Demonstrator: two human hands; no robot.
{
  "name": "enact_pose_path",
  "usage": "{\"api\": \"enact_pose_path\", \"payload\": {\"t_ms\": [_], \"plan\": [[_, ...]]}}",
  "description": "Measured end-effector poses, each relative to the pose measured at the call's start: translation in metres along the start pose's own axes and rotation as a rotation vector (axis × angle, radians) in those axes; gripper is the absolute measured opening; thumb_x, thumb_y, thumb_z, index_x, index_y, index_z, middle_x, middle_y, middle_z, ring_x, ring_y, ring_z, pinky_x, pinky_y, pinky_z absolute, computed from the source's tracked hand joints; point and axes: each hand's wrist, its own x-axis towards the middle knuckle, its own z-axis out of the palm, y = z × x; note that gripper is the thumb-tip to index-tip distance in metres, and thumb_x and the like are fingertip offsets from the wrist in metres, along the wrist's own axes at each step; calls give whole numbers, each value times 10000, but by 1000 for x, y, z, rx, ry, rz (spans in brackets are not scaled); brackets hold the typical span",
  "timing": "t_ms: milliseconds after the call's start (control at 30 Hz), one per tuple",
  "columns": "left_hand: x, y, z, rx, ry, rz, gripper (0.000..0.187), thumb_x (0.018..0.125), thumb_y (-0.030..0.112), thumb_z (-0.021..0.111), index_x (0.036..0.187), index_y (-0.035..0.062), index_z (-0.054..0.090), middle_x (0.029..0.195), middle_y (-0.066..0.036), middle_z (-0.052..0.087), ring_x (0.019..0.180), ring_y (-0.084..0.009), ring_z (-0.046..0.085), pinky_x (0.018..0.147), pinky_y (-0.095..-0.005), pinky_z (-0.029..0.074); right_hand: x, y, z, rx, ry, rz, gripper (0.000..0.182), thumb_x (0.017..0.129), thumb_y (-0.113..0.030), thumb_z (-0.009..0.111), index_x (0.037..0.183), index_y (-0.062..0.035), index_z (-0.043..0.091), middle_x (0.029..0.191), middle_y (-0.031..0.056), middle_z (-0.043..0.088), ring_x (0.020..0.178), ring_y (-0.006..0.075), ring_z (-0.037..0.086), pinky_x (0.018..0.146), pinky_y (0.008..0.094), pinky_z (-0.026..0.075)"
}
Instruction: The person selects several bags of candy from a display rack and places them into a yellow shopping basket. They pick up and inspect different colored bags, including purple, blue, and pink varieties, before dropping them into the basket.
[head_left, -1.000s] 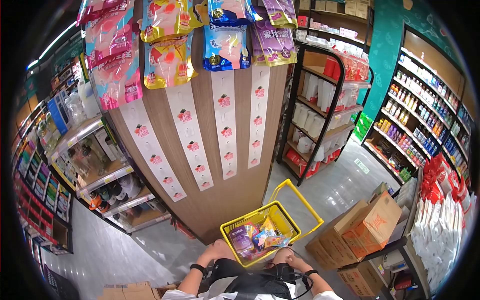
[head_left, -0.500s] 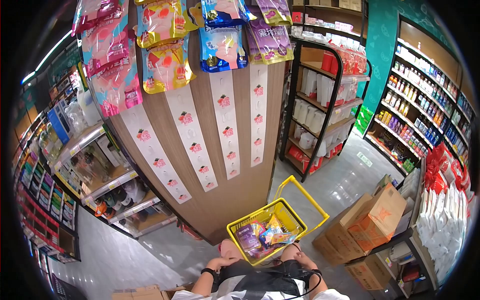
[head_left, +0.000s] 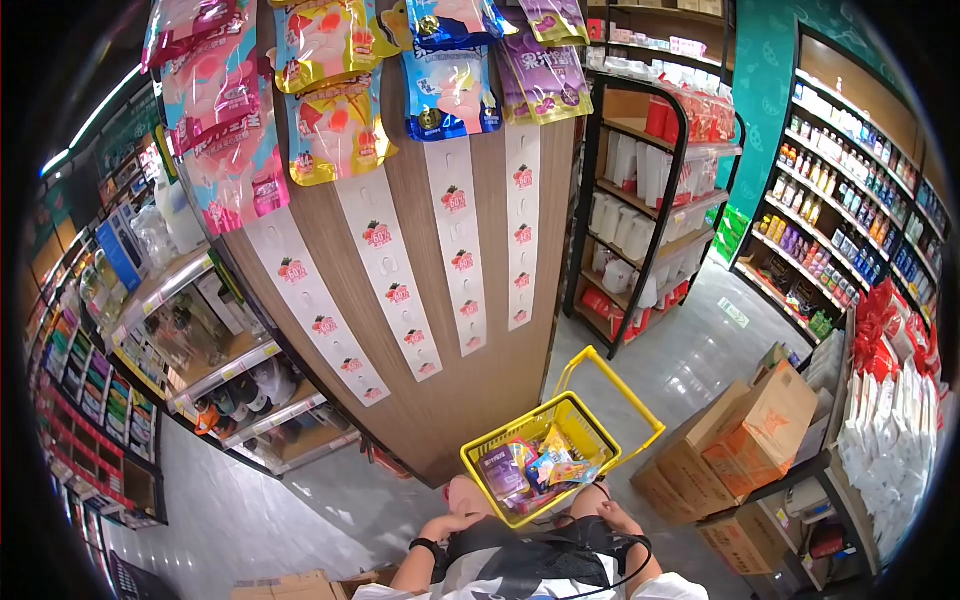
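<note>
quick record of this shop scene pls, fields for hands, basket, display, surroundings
left hand: low by the knee, beside the basket, holding nothing visible
right hand: low, near the basket's right corner, grip unclear
basket: yellow, on the floor, handle raised, holds snack packets
display: wooden panel with white clip strips, hanging pouches only at the top
surroundings: cardboard boxes at right, stocked shelves behind
</note>
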Motion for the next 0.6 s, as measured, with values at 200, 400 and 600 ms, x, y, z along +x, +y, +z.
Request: {"api": "enact_pose_path", "payload": {"t_ms": [200,400,600], "plan": [[-28,28,1,-57,-30,-76,977,762,631,496,1403,147,-59,1459,-120,44,1313,-317,153,977,-537,256,4,6,0,7,-3,27,669,805,-392,576,1271,33,354,1198,178,456,1091,244,448,911,327,364],[-36,37,0,-61,-46,-94,984,759,640,491,1404,157,-73,1460,-121,28,1325,-306,103,984,-540,233,3,3,-1,23,-9,80,662,804,-392,580,1272,18,354,1191,171,459,1084,239,449,899,322,373],[-26,26,-2,-51,-50,-42,982,754,641,498,1406,177,-72,1460,-115,27,1324,-286,111,988,-513,234,1,0,0,7,-11,86,664,798,-418,571,1288,-33,344,1197,145,454,1079,246,446,870,370,392]]}}
